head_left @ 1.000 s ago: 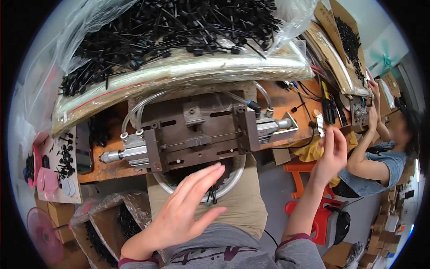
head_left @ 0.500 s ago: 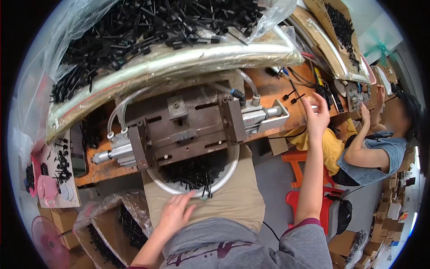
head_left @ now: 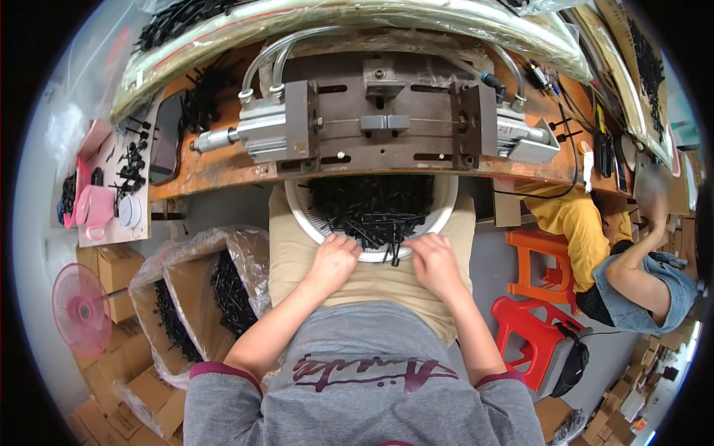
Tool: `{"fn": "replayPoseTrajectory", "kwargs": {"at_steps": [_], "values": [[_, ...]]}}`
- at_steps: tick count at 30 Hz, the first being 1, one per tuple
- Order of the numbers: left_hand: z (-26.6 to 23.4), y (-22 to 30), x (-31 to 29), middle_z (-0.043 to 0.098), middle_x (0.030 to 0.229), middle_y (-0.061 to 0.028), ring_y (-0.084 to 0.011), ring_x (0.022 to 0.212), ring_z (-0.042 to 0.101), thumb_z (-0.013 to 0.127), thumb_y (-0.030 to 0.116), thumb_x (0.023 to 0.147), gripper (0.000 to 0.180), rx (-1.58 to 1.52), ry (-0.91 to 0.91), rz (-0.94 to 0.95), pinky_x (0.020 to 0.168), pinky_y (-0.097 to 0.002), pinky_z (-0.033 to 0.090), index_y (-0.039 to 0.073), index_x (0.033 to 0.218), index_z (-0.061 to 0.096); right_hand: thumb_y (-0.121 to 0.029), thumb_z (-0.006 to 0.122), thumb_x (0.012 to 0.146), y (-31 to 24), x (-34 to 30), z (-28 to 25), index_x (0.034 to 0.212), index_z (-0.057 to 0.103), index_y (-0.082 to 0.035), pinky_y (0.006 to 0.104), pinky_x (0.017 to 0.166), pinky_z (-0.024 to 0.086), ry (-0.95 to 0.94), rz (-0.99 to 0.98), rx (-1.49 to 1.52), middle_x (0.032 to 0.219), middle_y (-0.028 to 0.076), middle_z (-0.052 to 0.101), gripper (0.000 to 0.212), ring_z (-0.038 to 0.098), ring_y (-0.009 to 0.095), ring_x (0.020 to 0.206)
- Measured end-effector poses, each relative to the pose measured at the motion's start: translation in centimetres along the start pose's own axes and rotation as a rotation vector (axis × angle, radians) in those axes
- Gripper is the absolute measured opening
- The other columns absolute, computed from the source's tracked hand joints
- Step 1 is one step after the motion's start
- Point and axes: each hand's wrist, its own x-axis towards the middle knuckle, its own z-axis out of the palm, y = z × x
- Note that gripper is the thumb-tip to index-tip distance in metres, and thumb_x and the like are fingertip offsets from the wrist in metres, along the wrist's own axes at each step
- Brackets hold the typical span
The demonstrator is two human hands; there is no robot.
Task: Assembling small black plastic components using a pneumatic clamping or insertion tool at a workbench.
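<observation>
A round white plastic basket (head_left: 448, 212) rests on my lap, partly under the bench edge. It holds a heap of thin black plastic parts (head_left: 372, 204) with long stems, and a few poke over the near rim. My left hand (head_left: 336, 260) is closed over the rim at the near left, fingers curled. At the near right, my right hand (head_left: 435, 260) grips the same rim, its fingers bent over the edge. Just beyond the basket stands a brown metal clamping fixture (head_left: 342, 145) with an air cylinder on each side and small grey jaws (head_left: 384, 123) in the middle.
The wooden bench (head_left: 175, 178) carries a white strip (head_left: 587, 167), black parts and tools at right. Plastic-lined cartons (head_left: 182, 297) of black parts and a pink fan (head_left: 82, 308) stand left. Red stools (head_left: 520, 331) and a seated co-worker (head_left: 639, 282) are at right.
My right hand has come down from the right of the bench to the basket rim. My left hand has closed on the rim. The view has shifted, and more of my lap shows.
</observation>
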Motion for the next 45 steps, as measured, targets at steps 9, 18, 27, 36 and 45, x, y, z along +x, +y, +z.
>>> {"fn": "replayPoseTrajectory", "kwargs": {"at_steps": [9,18,27,36,45], "values": [[0.4,0.5,-0.7,0.065,0.083,-0.0064,-0.0250,0.085,0.062,0.072,0.008,0.067,0.024,-0.137,0.041,-0.091,0.077,-0.0375,0.051,0.006,0.090,0.073,-0.011,0.051,0.085,2.3,3.6,6.3,0.106,0.068,-0.005,0.0473,0.091,0.046,-0.659,0.143,-0.075,0.104,0.015,0.070,0.028,0.064,0.033,0.102],[0.4,0.3,-0.8,0.067,0.084,-0.0056,-0.0257,0.087,0.063,0.073,0.005,0.066,0.023,-0.313,0.048,-0.204,0.081,-0.0392,0.050,0.009,0.088,0.072,-0.012,0.053,0.086,2.8,8.7,10.8,0.133,0.058,-0.011,0.0451,0.101,0.046,-0.432,0.123,-0.211,0.130,0.015,0.062,0.047,0.058,0.030,0.122],[0.5,0.1,-1.3,0.068,0.091,-0.0068,-0.0272,0.094,0.062,0.075,0.008,0.070,0.023,-0.382,0.028,-0.251,0.089,-0.0396,0.047,0.009,0.092,0.073,-0.016,0.063,0.087,0.5,3.7,5.3,0.112,0.069,-0.005,0.0469,0.091,0.049,-0.415,0.093,0.105,0.106,0.015,0.069,0.028,0.064,0.035,0.102],[0.9,0.2,-1.2,0.066,0.091,-0.0064,-0.0271,0.096,0.061,0.076,0.011,0.070,0.027,-0.273,-0.030,-0.233,0.090,-0.0391,0.047,0.009,0.097,0.075,-0.019,0.069,0.083,-1.7,-0.5,4.2,0.107,0.067,-0.005,0.0410,0.089,0.044,-0.286,-0.065,0.022,0.100,0.013,0.069,0.028,0.063,0.029,0.098],[1.5,0.4,-1.8,0.066,0.088,-0.0073,-0.0285,0.092,0.062,0.074,0.016,0.072,0.021,-0.181,0.042,-0.206,0.085,-0.0408,0.048,0.010,0.092,0.072,-0.011,0.068,0.072,-1.9,1.8,5.9,0.109,0.069,-0.006,0.0435,0.085,0.053,-0.483,-0.064,-0.021,0.101,0.016,0.071,0.038,0.067,0.033,0.094]]}}
